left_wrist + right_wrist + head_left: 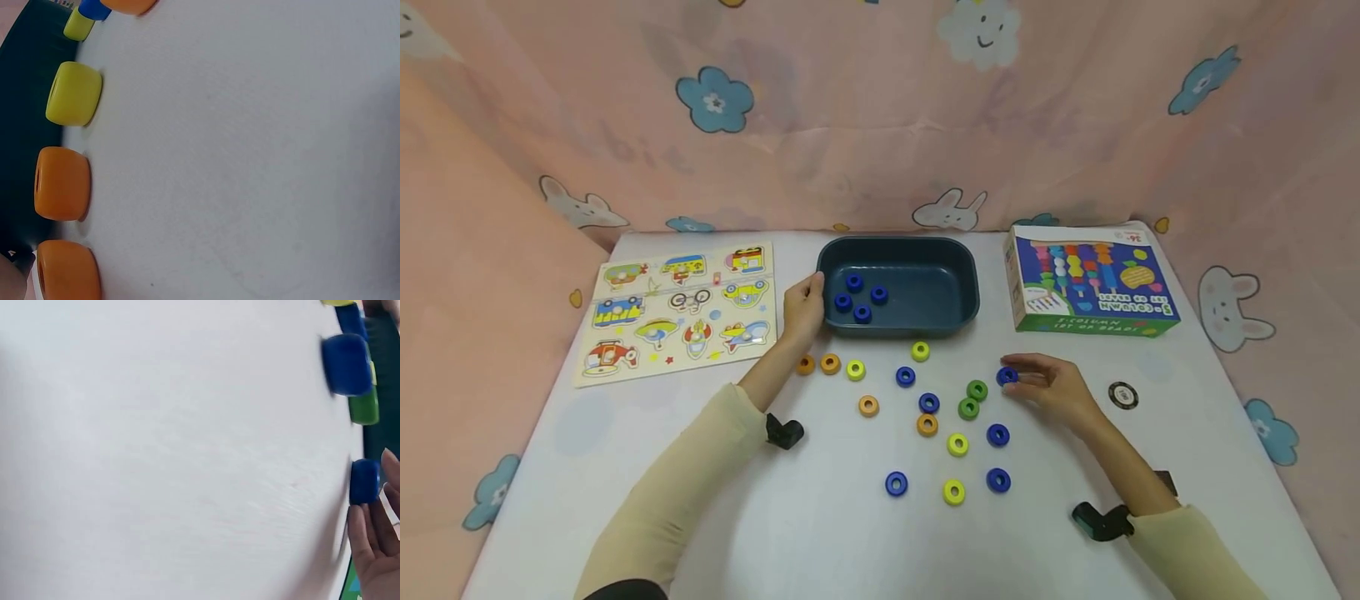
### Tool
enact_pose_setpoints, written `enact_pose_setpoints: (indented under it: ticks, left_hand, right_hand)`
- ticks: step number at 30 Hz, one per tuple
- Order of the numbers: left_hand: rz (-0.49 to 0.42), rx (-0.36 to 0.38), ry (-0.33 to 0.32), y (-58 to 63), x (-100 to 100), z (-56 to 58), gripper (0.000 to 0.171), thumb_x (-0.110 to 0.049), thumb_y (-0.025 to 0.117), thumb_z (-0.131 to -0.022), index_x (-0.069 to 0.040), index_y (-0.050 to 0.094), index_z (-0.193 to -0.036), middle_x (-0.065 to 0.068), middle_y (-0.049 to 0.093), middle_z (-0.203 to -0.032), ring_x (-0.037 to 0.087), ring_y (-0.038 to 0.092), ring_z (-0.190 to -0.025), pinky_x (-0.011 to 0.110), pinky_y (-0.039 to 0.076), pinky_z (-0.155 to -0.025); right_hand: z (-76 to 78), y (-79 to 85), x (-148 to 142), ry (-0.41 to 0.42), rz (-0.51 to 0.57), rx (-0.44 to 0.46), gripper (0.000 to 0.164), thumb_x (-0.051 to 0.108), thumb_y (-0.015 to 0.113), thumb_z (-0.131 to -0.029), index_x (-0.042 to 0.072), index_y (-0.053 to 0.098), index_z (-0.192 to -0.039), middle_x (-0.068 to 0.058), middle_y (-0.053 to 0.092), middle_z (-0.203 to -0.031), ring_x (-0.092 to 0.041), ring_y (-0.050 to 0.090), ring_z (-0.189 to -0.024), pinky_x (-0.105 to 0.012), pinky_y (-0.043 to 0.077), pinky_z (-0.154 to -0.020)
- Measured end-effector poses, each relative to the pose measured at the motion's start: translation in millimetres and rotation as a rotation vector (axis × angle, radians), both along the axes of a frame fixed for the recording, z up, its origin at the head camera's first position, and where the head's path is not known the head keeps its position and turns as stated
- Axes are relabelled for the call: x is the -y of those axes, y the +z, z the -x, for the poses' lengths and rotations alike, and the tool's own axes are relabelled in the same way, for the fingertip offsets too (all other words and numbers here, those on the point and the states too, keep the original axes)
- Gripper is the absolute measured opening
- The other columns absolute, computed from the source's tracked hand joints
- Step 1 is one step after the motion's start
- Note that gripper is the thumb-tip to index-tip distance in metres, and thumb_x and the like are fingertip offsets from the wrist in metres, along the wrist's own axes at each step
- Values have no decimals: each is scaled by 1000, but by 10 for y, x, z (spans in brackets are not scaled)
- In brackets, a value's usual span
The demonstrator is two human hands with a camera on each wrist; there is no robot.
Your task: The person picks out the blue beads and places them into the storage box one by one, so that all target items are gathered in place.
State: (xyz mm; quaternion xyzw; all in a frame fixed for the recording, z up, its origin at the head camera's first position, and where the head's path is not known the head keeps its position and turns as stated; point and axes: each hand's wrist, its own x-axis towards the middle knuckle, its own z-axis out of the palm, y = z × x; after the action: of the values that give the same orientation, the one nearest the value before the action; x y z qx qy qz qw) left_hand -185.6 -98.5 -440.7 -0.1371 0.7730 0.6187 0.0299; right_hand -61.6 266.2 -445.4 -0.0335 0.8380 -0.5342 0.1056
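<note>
My left hand (803,312) grips the left end of a dark teal plastic tray (917,329). Several blue ring beads (878,294) lie inside it, toward its left side. On the right, my right hand (1051,387) has thumb and fingers around another blue ring bead (1007,377) at the tabletop. The right wrist view shows this bead (364,481) on its flat side, with the thumb against it. Close by are two green ring beads (968,408). Orange ring beads (62,184) and a yellow one (75,94) line the tray's near side in the left wrist view.
More blue, yellow (957,444) and orange beads are scattered across the white table (820,533). A vehicle picture puzzle board (677,312) lies at the left. At the back right stands a bead-set box (1090,279), with a black round chip (1123,395) nearer the front.
</note>
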Motion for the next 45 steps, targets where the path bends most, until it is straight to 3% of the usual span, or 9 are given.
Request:
enact_pose_setpoints:
  ticks: [9,14,18,25,30,40,45]
  left_hand:
    - [-10,13,17,13,17,1,47,-38,40,-99,-8,50,-133,3,45,-138,13,36,-128,31,31,-104]
    - [-9,0,15,11,19,-8,46,-38,40,-99,-8,51,-132,4,46,-137,14,36,-128,31,31,-104]
    - [1,-9,9,10,30,-20,46,-38,40,-99,-8,51,-132,4,48,-136,13,37,-126,30,31,-104]
    - [-2,-37,6,-7,47,-20,46,-37,40,-99,-7,52,-131,3,49,-134,12,37,-126,30,31,-104]
    - [1,-51,9,-43,36,-6,45,-37,40,-99,-6,55,-128,5,53,-128,13,43,-118,31,34,-102]
    - [1,-77,-15,-68,2,-18,44,-37,38,-100,-6,59,-122,8,58,-115,14,48,-99,31,42,-92]
    - [3,-82,-16,-49,0,-22,44,-37,37,-100,-5,60,-119,9,58,-111,15,48,-95,31,43,-88]
  right_hand:
    - [-6,-57,64,-50,-157,-42,39,17,75,-79,10,63,-115,-7,63,-109,-19,62,-85,-18,49,-71]
    - [25,-53,59,-58,-172,-35,37,22,75,-78,10,65,-112,-7,65,-105,-19,62,-80,-21,50,-66]
    - [86,37,111,-62,-112,-57,39,24,75,-79,7,65,-112,-9,65,-106,-21,63,-84,-20,51,-69]
    - [390,285,404,-96,18,-108,39,27,75,-78,9,66,-112,-8,63,-108,-20,60,-94,-23,52,-73]
    - [643,446,667,-55,52,-155,40,27,74,-79,6,65,-112,-9,62,-109,-22,55,-98,-25,51,-75]
    - [1095,461,973,-46,41,-169,42,26,74,-80,4,64,-115,-8,60,-107,-20,53,-94,-25,48,-73]
    - [1218,475,1048,-48,12,-199,39,25,74,-79,6,66,-112,-7,61,-104,-20,54,-92,-26,48,-68]
